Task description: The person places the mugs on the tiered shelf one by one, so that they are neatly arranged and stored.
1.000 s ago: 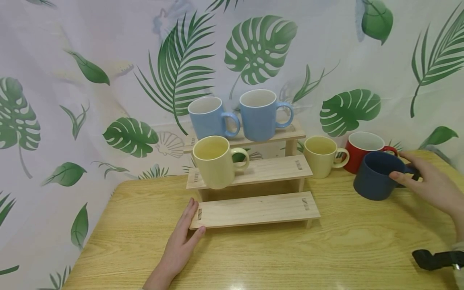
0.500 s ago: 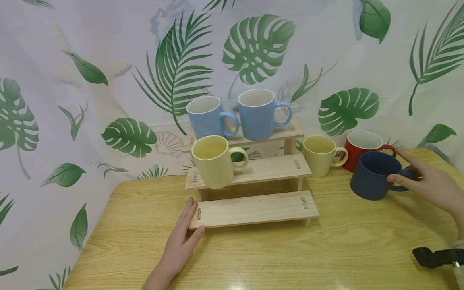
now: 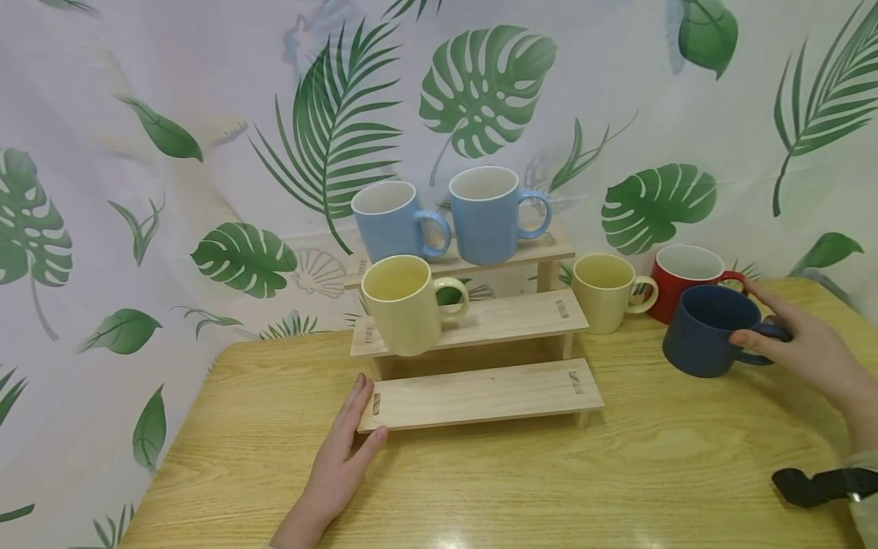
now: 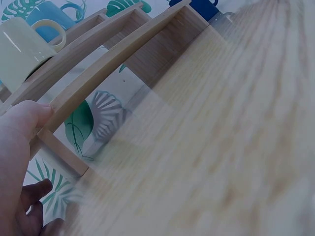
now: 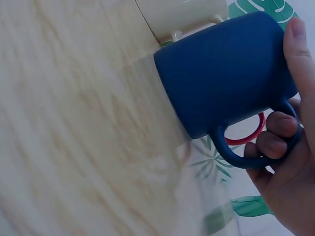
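My right hand (image 3: 812, 347) holds a dark blue mug (image 3: 706, 335) by its handle, fingers curled through it and thumb near the rim in the right wrist view. The mug is upright; I cannot tell whether its base touches the table. Behind it stand a red mug (image 3: 668, 286) with a white inside and a yellow mug (image 3: 600, 297). My left hand (image 3: 336, 457) grips the left end of the lowest step of a three-step wooden rack (image 3: 480, 396). Its thumb (image 4: 37, 112) lies against the step's front edge in the left wrist view.
Two light blue mugs (image 3: 485, 221) stand on the rack's top step. Another yellow mug (image 3: 405, 309) stands at the left of the middle step. The wooden table (image 3: 617, 488) meets a leaf-patterned cloth (image 3: 206, 69) at the back.
The dark blue mug has shifted slightly left in my right hand, and more of its handle shows. My left hand stays at the rack's end. The head view has shifted a little.
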Demonstrator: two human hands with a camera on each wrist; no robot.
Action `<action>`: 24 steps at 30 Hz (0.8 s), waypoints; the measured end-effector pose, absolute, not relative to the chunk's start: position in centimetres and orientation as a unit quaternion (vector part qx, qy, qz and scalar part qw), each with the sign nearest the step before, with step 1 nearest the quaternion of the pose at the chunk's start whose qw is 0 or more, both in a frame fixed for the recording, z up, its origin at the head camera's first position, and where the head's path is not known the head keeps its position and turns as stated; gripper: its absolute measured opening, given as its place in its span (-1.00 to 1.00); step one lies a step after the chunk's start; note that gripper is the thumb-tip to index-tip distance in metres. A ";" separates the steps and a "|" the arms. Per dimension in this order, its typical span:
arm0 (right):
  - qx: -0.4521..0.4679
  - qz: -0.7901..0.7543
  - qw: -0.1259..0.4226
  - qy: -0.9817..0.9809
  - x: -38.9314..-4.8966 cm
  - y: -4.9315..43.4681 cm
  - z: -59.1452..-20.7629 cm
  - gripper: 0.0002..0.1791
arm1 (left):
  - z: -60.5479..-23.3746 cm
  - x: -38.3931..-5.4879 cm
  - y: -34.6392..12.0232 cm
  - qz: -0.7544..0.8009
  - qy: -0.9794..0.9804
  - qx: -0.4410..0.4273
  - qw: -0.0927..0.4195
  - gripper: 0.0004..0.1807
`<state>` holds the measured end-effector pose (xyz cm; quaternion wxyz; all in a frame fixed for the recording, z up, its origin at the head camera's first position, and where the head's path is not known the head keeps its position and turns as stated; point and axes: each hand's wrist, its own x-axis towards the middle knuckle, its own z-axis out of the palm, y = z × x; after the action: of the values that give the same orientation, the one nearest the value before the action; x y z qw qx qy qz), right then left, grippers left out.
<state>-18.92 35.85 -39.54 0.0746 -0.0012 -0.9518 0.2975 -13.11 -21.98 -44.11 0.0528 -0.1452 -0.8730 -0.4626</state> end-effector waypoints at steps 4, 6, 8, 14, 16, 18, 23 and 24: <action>-0.005 0.359 0.071 -0.931 -18.7 35.7 -40.0 -0.09 | -44.1 -13.1 -22.0 -0.462 -0.874 -0.143 0.052 -0.27; -0.009 0.383 0.070 -0.921 -18.6 35.6 -40.2 -0.13 | -44.1 -13.1 -22.0 -0.461 -0.874 -0.142 0.051 -0.27; -0.012 0.400 0.072 -0.914 -18.5 35.6 -40.4 -0.16 | -44.1 -13.1 -22.0 -0.460 -0.875 -0.142 0.051 -0.27; -0.029 0.407 0.081 -0.909 -18.6 35.5 -40.6 -0.19 | -44.0 -13.1 -21.9 -0.459 -0.876 -0.140 0.051 -0.27; -0.030 0.411 0.092 -0.906 -18.6 35.5 -40.8 -0.21 | -44.0 -13.1 -21.9 -0.461 -0.875 -0.139 0.050 -0.27; -0.026 0.424 0.103 -0.900 -18.6 35.6 -41.0 -0.23 | -44.0 -13.1 -21.9 -0.461 -0.875 -0.138 0.051 -0.27; -0.006 0.479 0.119 -0.869 -18.6 36.0 -41.4 -0.29 | -44.0 -13.1 -21.9 -0.459 -0.876 -0.139 0.054 -0.27; -0.003 0.490 0.121 -0.863 -18.7 36.0 -41.5 -0.29 | -44.0 -13.1 -21.9 -0.459 -0.876 -0.140 0.054 -0.27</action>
<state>-18.69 36.01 -41.48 0.1205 -0.0030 -0.8631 0.4905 -13.08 -21.90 -44.01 0.0542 -0.1400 -0.8757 -0.4590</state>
